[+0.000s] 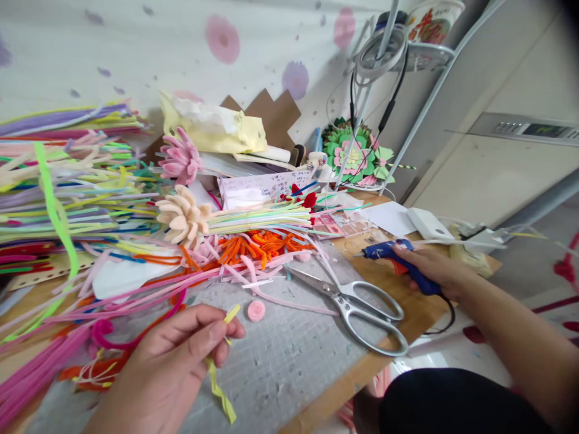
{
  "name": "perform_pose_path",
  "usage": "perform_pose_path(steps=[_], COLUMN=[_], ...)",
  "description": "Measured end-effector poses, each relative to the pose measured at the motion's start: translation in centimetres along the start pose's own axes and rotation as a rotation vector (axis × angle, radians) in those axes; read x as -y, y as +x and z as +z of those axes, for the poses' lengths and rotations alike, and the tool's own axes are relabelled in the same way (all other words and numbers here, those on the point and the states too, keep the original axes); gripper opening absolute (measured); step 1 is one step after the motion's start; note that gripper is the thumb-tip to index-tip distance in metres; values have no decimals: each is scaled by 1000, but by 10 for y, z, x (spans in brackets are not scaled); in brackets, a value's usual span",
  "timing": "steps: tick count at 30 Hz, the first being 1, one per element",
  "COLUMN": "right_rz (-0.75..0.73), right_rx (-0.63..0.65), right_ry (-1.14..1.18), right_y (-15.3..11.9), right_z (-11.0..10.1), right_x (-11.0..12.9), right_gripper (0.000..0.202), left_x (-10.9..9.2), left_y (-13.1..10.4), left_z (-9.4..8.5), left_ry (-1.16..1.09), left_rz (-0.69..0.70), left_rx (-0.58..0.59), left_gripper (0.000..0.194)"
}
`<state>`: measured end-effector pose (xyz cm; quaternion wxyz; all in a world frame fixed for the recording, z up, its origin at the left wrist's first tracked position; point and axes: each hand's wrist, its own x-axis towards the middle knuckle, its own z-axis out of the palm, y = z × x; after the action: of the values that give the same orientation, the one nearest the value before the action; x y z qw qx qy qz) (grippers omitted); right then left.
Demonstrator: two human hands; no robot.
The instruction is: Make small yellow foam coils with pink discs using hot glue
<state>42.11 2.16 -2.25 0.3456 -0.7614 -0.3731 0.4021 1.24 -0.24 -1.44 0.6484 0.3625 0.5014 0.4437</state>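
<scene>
In my left hand, closed in a pinch, is a yellow-green strip whose lower end dangles in a crinkle over the grey cutting mat. My right hand is wrapped round a blue glue gun with an orange trigger, its nozzle pointing left at the table's right side. Between the hands lie metal scissors, blades partly parted. A small pink coil rests on the mat just right of my left fingertips.
Bundles of coloured pipe cleaners crowd the left. A pink fuzzy flower and a cream one stand at mid-table. Behind the glue gun are a white box and cables. A metal rack rises at the back right.
</scene>
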Motion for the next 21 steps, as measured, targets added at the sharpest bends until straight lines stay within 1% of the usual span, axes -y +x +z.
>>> perform_pose_path(steps=[4,5,6,7,8,9,10,11,12,13,14,15,16,17,18,19,21], right_rz=[19,-7,-80,-187,-325,-482,-580,-636,-687,-738,-781,-785,-765,-724,-652,-563,-382], right_rx=[-16,-18,-47,-99,-167,-254,-304,-299,-252,-165,41,262,407,524,611,671,752], right_ry=[-154,-191,-251,-321,-396,-468,-492,-473,-442,-403,-304,-227,-140,-61,32,122,297], right_y=[8,8,7,3,-2,-9,-19,-31,-45,-59,-73,-86,-96,-104,-110,-113,-116], right_z=[-4,-6,-8,-8,-6,0,8,21,36,54,74,93,112,129,144,156,175], right_x=[-5,-4,-1,3,8,15,23,31,40,48,55,62,67,71,74,75,77], right_gripper=[40,40,40,40,39,34,26,19,15,19,22,23,23,23,24,26,30], left_x=[-4,-5,-5,-6,-6,-6,-6,-5,-5,-5,-5,-5,-5,-6,-6,-7,-7], left_y=[-1,-2,-3,-3,-4,-5,-5,-6,-6,-7,-8,-8,-9,-10,-11,-11,-12], left_z=[3,4,5,5,6,7,7,7,7,7,7,6,6,6,7,7,7], left_ry=[-11,-16,-26,-42,-59,-81,-104,-128,-155,-182,-204,-221,-232,-239,-247,-255,-273], left_rz=[-6,-2,4,11,19,25,31,31,28,27,25,26,30,31,35,35,29], left_rx=[17,29,37,48,59,64,74,84,98,114,134,152,171,188,202,216,247], left_gripper=[18,17,15,14,13,12,12,12,11,10,10,10,11,11,11,11,12])
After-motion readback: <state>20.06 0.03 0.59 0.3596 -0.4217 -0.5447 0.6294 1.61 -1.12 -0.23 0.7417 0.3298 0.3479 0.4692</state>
